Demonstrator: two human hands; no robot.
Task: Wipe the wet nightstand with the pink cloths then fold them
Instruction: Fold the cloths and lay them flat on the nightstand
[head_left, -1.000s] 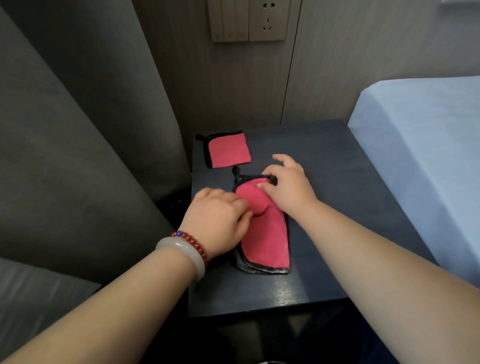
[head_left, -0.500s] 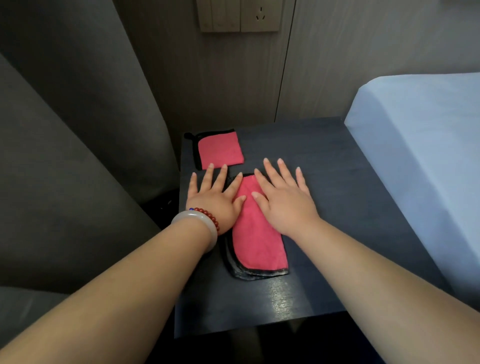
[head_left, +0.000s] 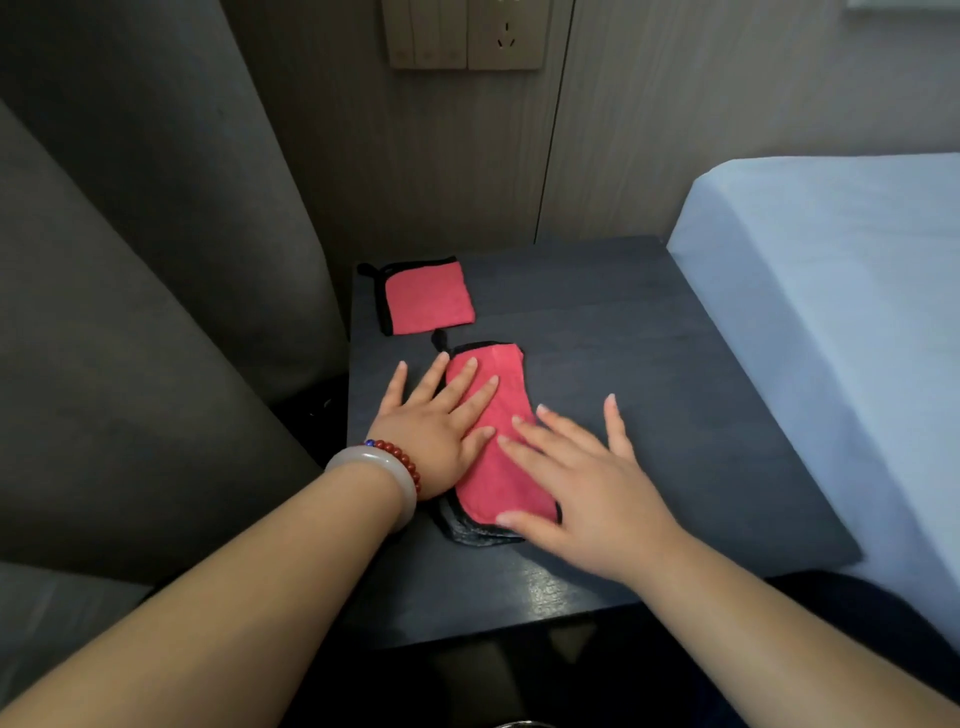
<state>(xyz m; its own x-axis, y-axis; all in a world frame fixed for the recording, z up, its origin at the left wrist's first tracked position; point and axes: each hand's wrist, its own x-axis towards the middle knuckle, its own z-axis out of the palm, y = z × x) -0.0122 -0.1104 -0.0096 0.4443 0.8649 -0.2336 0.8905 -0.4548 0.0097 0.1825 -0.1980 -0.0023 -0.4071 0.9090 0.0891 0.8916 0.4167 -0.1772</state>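
Folding looks half done to us: the folded cloth (head_left: 428, 299) sits at the worktop's (head_left: 675, 389) back left; our left hand (head_left: 441, 431) and right hand (head_left: 597, 493), fingers straight, flatten the second cloth (head_left: 509, 384), awaiting another fold

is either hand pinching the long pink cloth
No, the left hand and right hand rest flat on the long pink cloth, fingers straight.

Square pink cloth (head_left: 428, 299) lies behind long pink cloth (head_left: 511, 376) on nightstand (head_left: 649, 389).

My right hand (head_left: 587, 496) now presses the near end of the long pink cloth (head_left: 506, 374), slid back from beside my left hand (head_left: 441, 421).
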